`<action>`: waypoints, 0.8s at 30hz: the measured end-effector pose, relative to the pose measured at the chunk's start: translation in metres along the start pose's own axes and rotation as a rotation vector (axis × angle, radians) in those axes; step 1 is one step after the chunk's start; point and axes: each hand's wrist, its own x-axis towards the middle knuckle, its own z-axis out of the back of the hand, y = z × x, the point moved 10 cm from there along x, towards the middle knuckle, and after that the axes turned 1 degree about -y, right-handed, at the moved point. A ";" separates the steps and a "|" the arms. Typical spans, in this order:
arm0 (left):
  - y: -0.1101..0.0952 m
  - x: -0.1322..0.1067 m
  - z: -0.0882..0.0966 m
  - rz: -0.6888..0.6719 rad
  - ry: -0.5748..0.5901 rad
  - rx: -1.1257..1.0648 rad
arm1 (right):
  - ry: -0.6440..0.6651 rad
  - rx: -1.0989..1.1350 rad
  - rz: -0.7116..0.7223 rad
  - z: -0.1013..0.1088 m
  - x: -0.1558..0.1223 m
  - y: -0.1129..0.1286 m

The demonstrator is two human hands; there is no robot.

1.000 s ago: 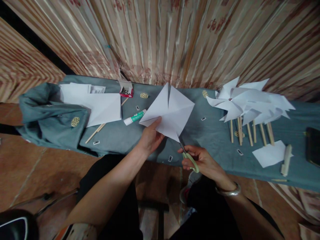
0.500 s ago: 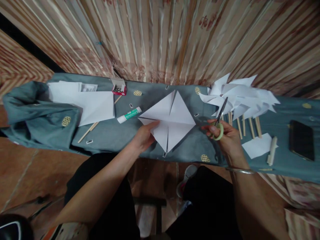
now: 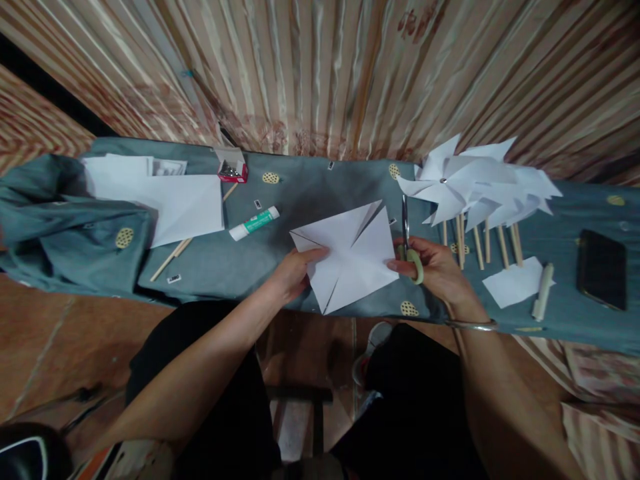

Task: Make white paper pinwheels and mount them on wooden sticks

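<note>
A white paper square (image 3: 353, 257) with slits cut in from its corners is held above the cloth in front of me. My left hand (image 3: 296, 272) grips its left edge, thumb on top and fingers beneath. At the right edge, my right hand (image 3: 425, 263) keeps hold of scissors (image 3: 413, 257) with light green handles, their blades pointing away from me. Its thumb rests on the paper's right edge. Left of the sheet lies a glue stick (image 3: 255, 223). To the right, finished paper pinwheels (image 3: 480, 183) on wooden sticks lie overlapping in a pile.
White paper sheets (image 3: 187, 210) lie at the left over wooden sticks (image 3: 173, 259). A small open red box (image 3: 233, 172) of metal pins stands at the back. On the right are a paper scrap (image 3: 513, 283), a whitish pen (image 3: 543, 293) and a phone (image 3: 601, 270). A curtain (image 3: 300, 80) hangs behind.
The paper has been turned from a diamond position to a squarer one. My right hand has moved left with the scissors and now touches the paper's right edge.
</note>
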 end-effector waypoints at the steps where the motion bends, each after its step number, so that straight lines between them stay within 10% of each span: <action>1: 0.000 0.001 0.000 -0.001 0.006 0.000 | -0.001 0.000 -0.003 -0.001 0.000 -0.001; 13: -0.020 -0.010 -0.030 -0.021 0.328 -0.236 | -0.099 0.148 -0.013 -0.007 0.006 -0.018; 24: -0.015 -0.016 -0.041 -0.074 0.370 -0.255 | -0.330 0.326 0.016 -0.018 0.006 -0.018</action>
